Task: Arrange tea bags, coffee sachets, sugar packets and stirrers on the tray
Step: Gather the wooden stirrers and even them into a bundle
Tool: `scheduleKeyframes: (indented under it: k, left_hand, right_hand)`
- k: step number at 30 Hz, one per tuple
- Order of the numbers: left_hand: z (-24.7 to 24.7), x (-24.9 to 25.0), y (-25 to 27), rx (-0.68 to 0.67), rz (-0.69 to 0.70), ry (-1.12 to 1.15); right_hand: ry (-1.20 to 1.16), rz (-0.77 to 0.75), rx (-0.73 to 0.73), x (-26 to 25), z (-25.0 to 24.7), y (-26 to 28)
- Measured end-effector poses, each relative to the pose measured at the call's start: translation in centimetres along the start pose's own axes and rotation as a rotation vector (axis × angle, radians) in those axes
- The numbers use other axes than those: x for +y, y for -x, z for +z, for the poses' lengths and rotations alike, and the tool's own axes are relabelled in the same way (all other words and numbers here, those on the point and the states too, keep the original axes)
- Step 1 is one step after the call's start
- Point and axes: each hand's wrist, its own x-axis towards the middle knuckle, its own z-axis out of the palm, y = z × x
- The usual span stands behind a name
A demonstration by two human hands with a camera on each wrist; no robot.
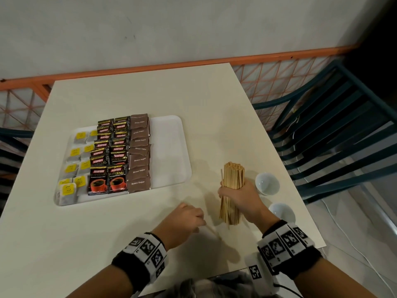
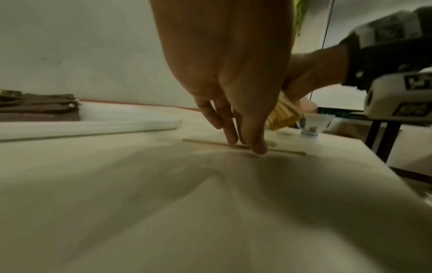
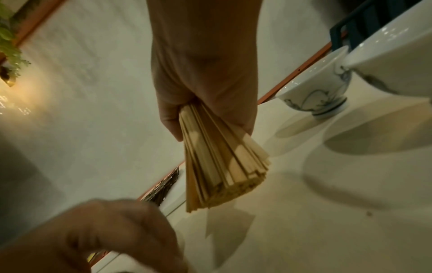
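Observation:
A white tray lies on the table's left half. On it are tea bags with yellow tags, black coffee sachets and brown sugar packets in rows; its right strip is bare. My right hand grips a thick bundle of wooden stirrers upright, to the right of the tray. My left hand reaches down to a single stirrer lying flat on the table, its thumb and fingertips pinching it.
Two small white cups stand just right of the bundle, near the table's right edge. A dark slatted chair sits beyond that edge. A wall and an orange rail close off the far side.

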Motion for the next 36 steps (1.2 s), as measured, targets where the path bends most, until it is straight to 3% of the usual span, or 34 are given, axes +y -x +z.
scheduleKeyframes:
  k: [9, 17, 20, 22, 25, 26, 30, 36]
  left_hand:
    - [1.7, -0.4, 0.5, 0.279, 0.013, -0.046]
    - [2.4, -0.5, 0.2, 0.239, 0.076, -0.091]
    - [1.8, -0.4, 0.4, 0.21, 0.017, -0.097]
    - [0.4, -0.2, 0.4, 0.35, -0.164, 0.102]
    - [-3.0, -0.3, 0.4, 0.616, -0.537, 0.682]
    - [-4.0, -0.3, 0.3, 0.685, -0.602, 0.826]
    - [-7.0, 0.6, -0.1, 0.773, -0.595, 1.236]
    - [-7.4, 0.7, 0.0, 0.801, -0.653, 1.385]
  right_hand:
    - [-0.181, 0.134, -0.079, -0.1, 0.2, 0.1]
    - [-0.205, 0.153, -0.128, -0.6, 0.6, 0.1]
    - [-0.233, 0.15, -0.115, -0.8, 0.7, 0.0]
    - [-0.269, 0.149, -0.086, -0.9, 0.7, -0.2]
    - [-0.339, 0.152, -0.073, -1.1, 0.9, -0.5]
    - [-0.359, 0.151, -0.089, -1.3, 1.1, -0.6]
    - [-0.397, 0.1, -0.227, -2.2, 2.7, -0.6]
    - [-0.602, 0.109, -0.395, -3.9, 3.9, -0.5]
